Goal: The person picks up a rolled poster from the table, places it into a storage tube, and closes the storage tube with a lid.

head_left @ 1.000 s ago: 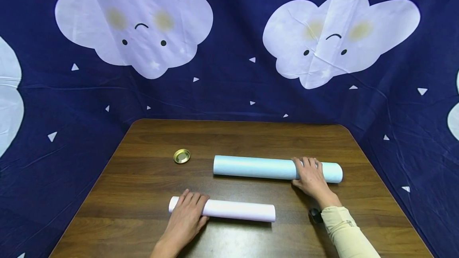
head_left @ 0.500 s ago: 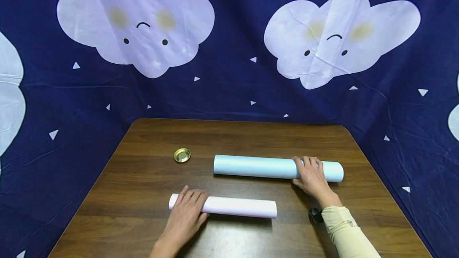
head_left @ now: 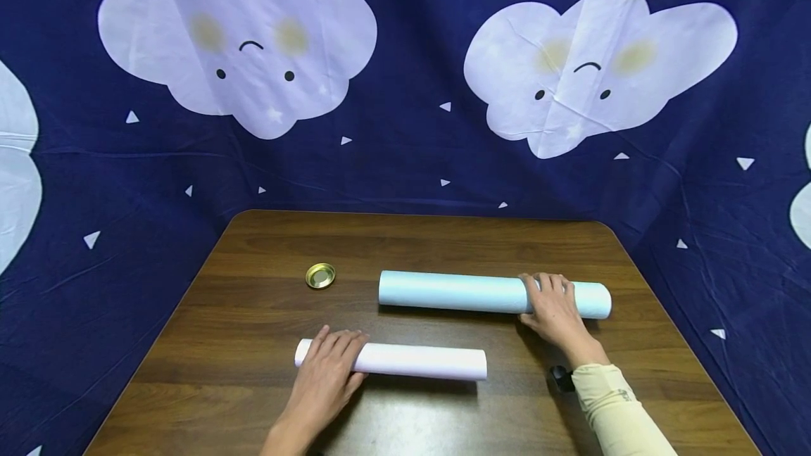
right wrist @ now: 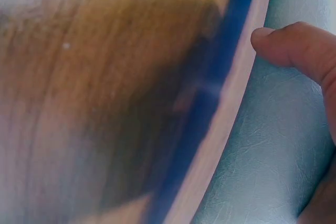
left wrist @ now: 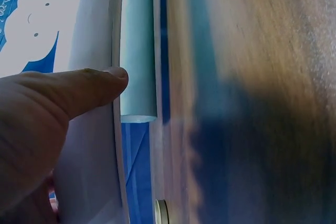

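Note:
A white paper-like roll (head_left: 421, 361) lies crosswise near the front of the table, a shadow along its lower side. My left hand (head_left: 326, 375) grips it near its left end, fingers over the top. In the left wrist view the thumb (left wrist: 86, 90) lies along the white roll (left wrist: 94, 150). Farther back is a thicker, longer light blue roll (head_left: 453, 292), which my right hand (head_left: 554, 308) grips toward its right end. The right wrist view shows the thumb (right wrist: 294, 48) against its finely creased surface (right wrist: 268, 129); the other fingers are out of sight there.
A small round gold lid (head_left: 320, 276) lies on the wooden table (head_left: 266, 245), left of the blue roll. Behind the table hangs a dark blue cloth (head_left: 405, 160) with clouds on it. A black band (head_left: 562, 378) is at my right wrist.
The white roll and my left hand have shifted slightly away from me. The blue roll has moved a little back and to the right with my right hand. Both grips stay the same.

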Demonstrator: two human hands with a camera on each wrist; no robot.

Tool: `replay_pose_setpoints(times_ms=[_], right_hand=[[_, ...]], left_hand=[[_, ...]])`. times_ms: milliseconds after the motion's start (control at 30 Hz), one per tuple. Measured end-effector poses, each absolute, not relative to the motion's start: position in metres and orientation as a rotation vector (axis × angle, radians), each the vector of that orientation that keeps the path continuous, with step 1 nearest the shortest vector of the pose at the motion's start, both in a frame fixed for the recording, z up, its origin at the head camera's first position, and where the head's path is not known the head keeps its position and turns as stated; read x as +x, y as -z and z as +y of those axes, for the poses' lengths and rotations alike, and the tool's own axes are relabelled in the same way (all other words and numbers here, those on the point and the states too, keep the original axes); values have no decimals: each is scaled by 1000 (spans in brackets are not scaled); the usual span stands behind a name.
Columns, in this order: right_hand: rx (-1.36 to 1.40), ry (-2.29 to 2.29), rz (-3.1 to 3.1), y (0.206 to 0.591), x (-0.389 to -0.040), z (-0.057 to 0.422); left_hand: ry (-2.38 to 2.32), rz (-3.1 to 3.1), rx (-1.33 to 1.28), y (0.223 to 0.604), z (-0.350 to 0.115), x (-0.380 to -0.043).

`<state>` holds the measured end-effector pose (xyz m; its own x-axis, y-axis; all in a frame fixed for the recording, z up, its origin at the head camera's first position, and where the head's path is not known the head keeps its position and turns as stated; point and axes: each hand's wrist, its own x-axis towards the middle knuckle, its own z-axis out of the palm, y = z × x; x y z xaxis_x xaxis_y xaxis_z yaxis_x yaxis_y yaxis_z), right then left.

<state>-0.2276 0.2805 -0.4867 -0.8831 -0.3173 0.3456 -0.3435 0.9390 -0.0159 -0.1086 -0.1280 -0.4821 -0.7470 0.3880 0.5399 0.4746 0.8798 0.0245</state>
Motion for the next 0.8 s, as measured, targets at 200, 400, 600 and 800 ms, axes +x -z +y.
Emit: replay_pose_setpoints(times_ms=[200, 400, 600, 800], right_hand=[[483, -118, -2747, 481, -228, 280], [483, -99, -2742, 475, -228, 280], [483, -100, -2724, 469, -229, 282], [483, -123, -2734, 466, -228, 284]], left_hand=[[236, -2528, -608, 479, -130, -109], [240, -2526, -607, 478, -133, -111], [233, -2521, -596, 475, -136, -113], [227, -2512, -595, 470, -140, -116]])
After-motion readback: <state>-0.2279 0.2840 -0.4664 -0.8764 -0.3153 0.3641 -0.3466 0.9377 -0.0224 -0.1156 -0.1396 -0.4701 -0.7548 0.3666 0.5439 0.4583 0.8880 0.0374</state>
